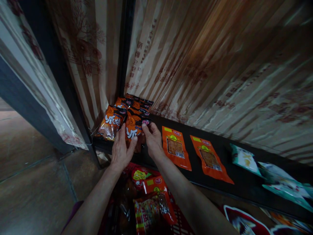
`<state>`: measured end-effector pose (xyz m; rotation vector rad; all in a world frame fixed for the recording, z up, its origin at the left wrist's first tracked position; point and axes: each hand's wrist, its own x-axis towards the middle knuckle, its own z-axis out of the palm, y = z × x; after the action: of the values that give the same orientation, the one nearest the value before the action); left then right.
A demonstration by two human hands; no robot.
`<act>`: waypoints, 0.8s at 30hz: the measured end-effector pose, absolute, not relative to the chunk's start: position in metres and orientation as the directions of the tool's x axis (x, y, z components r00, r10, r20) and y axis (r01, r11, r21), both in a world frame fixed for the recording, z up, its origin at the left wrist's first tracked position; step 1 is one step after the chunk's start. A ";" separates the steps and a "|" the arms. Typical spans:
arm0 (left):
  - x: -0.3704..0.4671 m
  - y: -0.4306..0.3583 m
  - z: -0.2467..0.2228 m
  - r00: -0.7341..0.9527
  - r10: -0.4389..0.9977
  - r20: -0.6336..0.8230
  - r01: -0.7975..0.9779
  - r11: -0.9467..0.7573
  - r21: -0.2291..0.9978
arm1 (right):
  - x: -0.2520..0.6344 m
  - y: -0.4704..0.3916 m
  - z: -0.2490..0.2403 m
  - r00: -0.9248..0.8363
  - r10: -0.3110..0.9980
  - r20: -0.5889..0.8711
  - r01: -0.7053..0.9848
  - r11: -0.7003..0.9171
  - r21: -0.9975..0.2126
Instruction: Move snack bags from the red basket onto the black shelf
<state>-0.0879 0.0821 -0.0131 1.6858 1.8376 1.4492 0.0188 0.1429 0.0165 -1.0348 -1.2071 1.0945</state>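
An orange-and-black snack packet (pixel 132 125) with white lettering lies at the shelf's left end, between my two hands. My right hand (pixel 153 140) pinches its upper right corner between thumb and fingers. Along the packet's left edge rests my left hand (pixel 122 148), fingers stretched out and thumb apart, touching it. A matching packet (pixel 111 122) leans just left of it, and more orange-and-black packets (pixel 139 103) are heaped behind. My hands cover part of the packet's lower half.
Two flat orange packets (pixel 176 148) (pixel 209 158) and green-white bags (pixel 244 158) lie along the black shelf (pixel 151 160). Below my arms, a red basket (pixel 179 223) contains colourful packets (pixel 148 212). Printed plastic curtain (pixel 195 65) hangs behind; a dark post (pixel 61 75) stands left.
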 end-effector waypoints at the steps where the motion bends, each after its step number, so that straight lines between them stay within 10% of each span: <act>1: -0.089 0.081 -0.012 -0.293 0.864 0.409 0.595 -0.171 0.786 | 0.018 0.144 0.017 0.043 0.984 0.173 -0.082 0.177 -0.981; 10: -0.093 0.071 -0.024 -0.337 0.822 0.459 0.645 -0.154 0.749 | 0.015 0.147 0.012 0.100 0.974 0.201 -0.064 0.208 -0.976; 17: -0.081 0.035 -0.033 -0.142 0.733 0.665 0.874 -0.222 0.431 | 0.011 0.150 0.007 0.176 0.950 0.259 0.035 0.257 -0.966; 24: -0.069 0.022 -0.047 -0.063 0.829 0.556 0.854 -0.243 0.460 | 0.015 0.153 -0.004 0.243 0.928 0.282 0.123 0.259 -0.958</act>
<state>-0.0690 0.0224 -0.0465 2.1721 1.9515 1.2435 0.0146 0.1527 -0.0038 -1.1788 -1.1964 0.7742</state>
